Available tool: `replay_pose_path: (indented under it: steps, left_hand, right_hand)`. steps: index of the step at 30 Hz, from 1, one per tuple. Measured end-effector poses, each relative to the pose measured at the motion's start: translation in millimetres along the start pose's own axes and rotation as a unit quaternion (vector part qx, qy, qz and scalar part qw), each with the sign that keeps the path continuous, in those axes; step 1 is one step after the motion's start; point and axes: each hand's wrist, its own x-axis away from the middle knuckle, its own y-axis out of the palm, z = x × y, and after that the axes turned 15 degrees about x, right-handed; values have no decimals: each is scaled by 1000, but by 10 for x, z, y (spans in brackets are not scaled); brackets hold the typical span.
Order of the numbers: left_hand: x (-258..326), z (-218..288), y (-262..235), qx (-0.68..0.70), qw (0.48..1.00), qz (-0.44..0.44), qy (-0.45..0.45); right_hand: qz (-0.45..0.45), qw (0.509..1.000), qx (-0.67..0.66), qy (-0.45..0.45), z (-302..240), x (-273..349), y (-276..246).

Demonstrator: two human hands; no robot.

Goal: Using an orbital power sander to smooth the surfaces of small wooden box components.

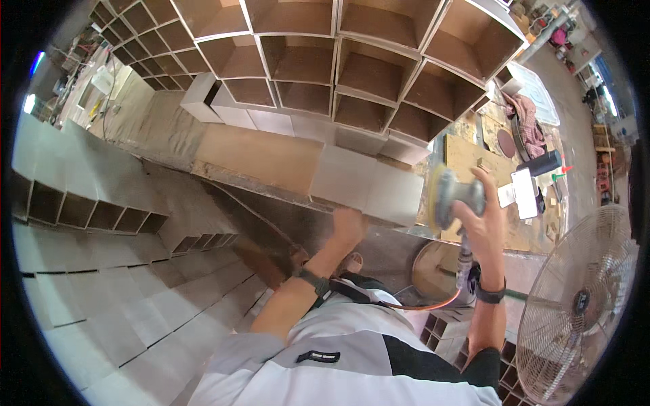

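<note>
1. Sander (466, 197), round and grey with a yellowish pad edge: it lies at the ten o'clock side of the right grip (486, 220), against the fingers and thumb. Its outline is blurred.
2. Right grip: curled around the sander's body, thumb across the near face and fingers over the far side, pinching the housing between them.
3. Orientation: the pad points toward nine o'clock, its disc seen nearly edge-on with the long axis running from twelve to six. The neck leaves the body toward six o'clock, where an orange hose (433, 306) bends away toward nine.
4. Pale boxes (369, 186): their end lies just beside the pad, at nine o'clock from it; whether they touch cannot be told. The row's long axis runs from just past nine to just past three, in line with a tan box (261, 159).
5. Left grip (349, 227): bent at the near edge of the pale boxes, at eight o'clock from the sander. The fingertips are hidden, so whether it is pinching cannot be told.
6. Surroundings: surface (525, 238) at three o'clock from the sander; fan (575, 304) at four; stacked open compartments (298, 57) toward ten.
</note>
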Motion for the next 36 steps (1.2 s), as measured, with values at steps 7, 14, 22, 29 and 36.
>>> replay_pose_path:
  steps: [7,14,22,29,36]
  left_hand:
    - [-86,424,-181,394,899,186,43]
    - [140,14,-133,10,995,-55,82]
    - [80,79,-129,-42,995,-80,46]
    - [6,-195,-213,-6,990,-72,121]
    - [-45,410,-2,410,910,56,33]
  right_hand:
    - [-67,953,185,-229,-700,-162,844]
    - [-45,919,304,-248,-755,-666,1219]
    - [-27,923,287,-255,-934,-560,1298]
    - [-46,915,222,-333,-995,-419,1427]
    - [-25,902,246,-353,-508,-141,1196]
